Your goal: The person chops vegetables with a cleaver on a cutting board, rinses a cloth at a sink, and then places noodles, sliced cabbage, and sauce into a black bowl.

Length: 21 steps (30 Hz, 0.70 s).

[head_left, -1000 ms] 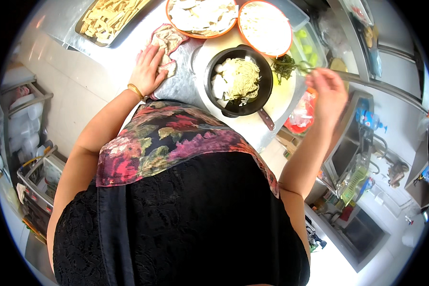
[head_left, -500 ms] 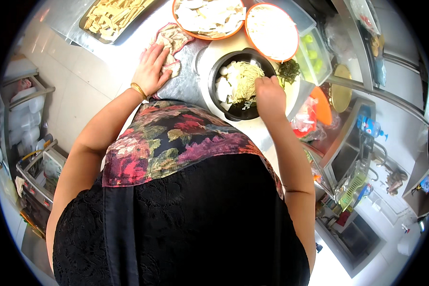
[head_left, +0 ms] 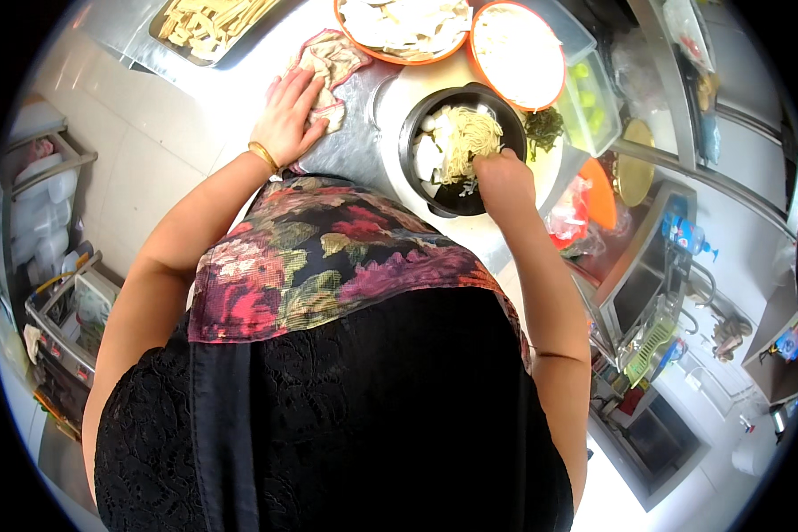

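My right hand (head_left: 505, 184) reaches over the near right rim of a dark round pot (head_left: 408, 152), its fingers curled down inside. Whatever the fingertips hold is hidden. Pale yellow noodle-like strands (head_left: 470, 142) are heaped in the pot beside them. White pieces (head_left: 428, 158) lie along the pot's left side, and dark shreds sit at the bottom near my fingers. My left hand (head_left: 288, 117) rests flat on the metal counter, fingers stretched out, against a crumpled pinkish-beige cloth (head_left: 332, 60).
Behind the pot stand a bowl of white slices (head_left: 403, 27) and a bowl of white shreds (head_left: 516, 55), both orange-rimmed. Dark green leaves (head_left: 543, 131) lie right of the pot, near a clear container (head_left: 598, 124) with green pieces. A tray of yellow strips (head_left: 208, 27) is far left.
My right hand has shifted slightly lower against the pot's near right side. The pot, bowls and left hand appear a little further right and higher in view.
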Tool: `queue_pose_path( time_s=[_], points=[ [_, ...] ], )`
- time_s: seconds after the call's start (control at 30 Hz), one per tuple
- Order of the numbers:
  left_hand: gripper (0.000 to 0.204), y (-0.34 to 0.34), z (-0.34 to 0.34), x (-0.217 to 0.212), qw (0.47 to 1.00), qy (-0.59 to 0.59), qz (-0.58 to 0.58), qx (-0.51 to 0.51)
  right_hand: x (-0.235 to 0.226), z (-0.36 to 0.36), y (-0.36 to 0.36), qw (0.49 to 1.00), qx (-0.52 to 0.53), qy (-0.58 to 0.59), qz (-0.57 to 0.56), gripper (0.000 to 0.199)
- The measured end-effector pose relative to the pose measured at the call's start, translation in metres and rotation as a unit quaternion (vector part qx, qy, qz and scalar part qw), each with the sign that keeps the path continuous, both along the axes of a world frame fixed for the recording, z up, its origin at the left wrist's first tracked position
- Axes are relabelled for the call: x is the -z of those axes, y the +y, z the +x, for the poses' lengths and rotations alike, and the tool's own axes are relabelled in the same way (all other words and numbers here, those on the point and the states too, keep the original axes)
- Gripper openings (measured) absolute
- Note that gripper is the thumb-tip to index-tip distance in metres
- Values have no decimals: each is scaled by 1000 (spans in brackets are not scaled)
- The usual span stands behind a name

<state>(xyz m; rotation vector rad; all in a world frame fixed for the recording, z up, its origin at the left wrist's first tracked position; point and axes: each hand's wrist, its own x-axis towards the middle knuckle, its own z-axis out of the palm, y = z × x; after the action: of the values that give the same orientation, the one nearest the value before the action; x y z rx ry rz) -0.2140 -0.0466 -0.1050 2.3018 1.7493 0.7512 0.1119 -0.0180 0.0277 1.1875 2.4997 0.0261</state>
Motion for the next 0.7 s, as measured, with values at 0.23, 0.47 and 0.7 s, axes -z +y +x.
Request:
queue_pose_path(
  time_s=[0.23, 0.47, 0.7],
  points=[
    [55, -1, -1, 1, 1000, -3, 3, -1, -7, -4, 3, 994, 74, 76, -10, 6],
    [57, -1, 1, 6, 999, -32, -3, 17, 19, -24, -20, 963, 251, 69, -71, 15],
    [55, -2, 0, 12, 999, -35, 11, 4, -14, 3, -6, 932, 247, 253, -81, 9]
  ],
)
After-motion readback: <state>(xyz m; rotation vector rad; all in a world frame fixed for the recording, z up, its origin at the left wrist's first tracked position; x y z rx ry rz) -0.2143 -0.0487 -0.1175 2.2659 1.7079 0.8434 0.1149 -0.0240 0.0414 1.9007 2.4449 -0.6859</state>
